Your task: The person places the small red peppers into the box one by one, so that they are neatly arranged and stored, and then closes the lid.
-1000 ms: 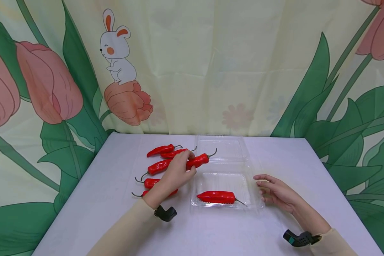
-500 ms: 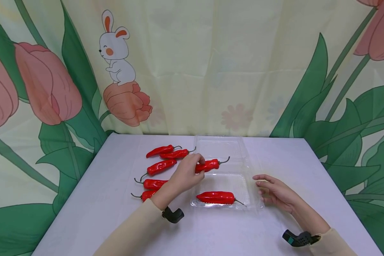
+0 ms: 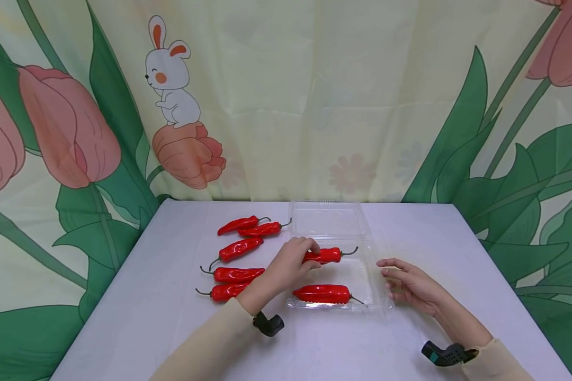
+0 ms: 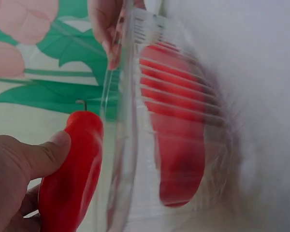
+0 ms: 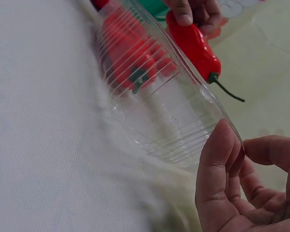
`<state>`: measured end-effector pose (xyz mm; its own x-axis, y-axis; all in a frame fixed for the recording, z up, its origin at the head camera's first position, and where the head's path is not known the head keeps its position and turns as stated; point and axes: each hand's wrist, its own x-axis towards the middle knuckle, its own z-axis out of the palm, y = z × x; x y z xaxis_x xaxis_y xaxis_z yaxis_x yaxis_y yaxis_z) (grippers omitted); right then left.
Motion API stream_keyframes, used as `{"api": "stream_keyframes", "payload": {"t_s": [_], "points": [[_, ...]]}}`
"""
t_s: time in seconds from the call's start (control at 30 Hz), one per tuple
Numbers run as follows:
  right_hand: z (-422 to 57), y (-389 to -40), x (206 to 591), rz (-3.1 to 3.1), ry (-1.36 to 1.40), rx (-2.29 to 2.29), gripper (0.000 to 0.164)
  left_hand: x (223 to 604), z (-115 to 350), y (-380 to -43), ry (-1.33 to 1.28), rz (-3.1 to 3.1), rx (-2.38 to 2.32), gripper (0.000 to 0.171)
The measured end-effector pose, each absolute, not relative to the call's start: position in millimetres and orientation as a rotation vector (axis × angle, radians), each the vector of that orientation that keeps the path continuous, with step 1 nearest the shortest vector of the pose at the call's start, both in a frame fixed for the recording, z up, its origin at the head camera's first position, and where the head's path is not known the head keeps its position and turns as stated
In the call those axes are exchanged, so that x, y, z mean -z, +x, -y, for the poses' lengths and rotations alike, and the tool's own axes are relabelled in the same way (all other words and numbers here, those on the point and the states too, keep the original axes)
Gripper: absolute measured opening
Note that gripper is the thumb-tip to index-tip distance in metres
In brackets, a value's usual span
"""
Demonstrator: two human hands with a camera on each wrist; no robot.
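Your left hand has moved right and toward you since a second ago, bringing its red pepper over the clear container, pinched between thumb and fingers. Your right hand pinches the container's right rim. Another pepper lies inside, along the near side; five loose peppers lie left on the white table.

L slv long, plain, cream/beige, ends nr. wrist w/ a few soft folds. By its cuff, a blk cam, bent, angular shape. R slv same col. R wrist unit also blk, angled, w/ sm. teal patch.
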<state>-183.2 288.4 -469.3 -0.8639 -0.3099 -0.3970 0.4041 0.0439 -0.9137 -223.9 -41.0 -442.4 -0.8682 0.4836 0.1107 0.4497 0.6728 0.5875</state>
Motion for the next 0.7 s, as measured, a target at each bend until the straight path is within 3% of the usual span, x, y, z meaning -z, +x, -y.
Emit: {"api": "stream_keyframes", "payload": {"t_s": [0.7], "points": [[-285.1,-184.5,469.8,-1.857,0.143,1.851,0.040,461.1,23.0,-222.0,0.873,-2.859,-0.676,0.032]]}}
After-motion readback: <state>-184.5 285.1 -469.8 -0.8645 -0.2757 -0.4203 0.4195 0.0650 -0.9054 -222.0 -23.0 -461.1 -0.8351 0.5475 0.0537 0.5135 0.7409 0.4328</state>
